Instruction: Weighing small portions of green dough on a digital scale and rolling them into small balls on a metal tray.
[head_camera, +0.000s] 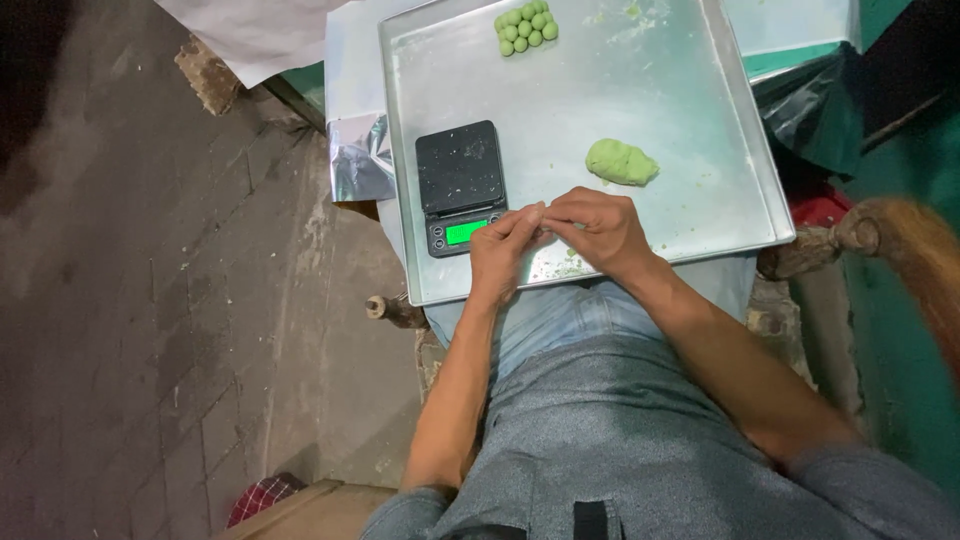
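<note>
Done: I count ten green balls on tray | left hand, right hand pinch a hidden bit | dough lump remains

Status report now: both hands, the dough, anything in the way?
Left hand and right hand pressed together over tray. Green dough lump untouched. Scale beside left hand.

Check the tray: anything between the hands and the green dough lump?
Nothing visible. The dough lump lies on bare metal tray just beyond the right hand. The black scale sits off to the left, by the left hand, outside that path.
</note>
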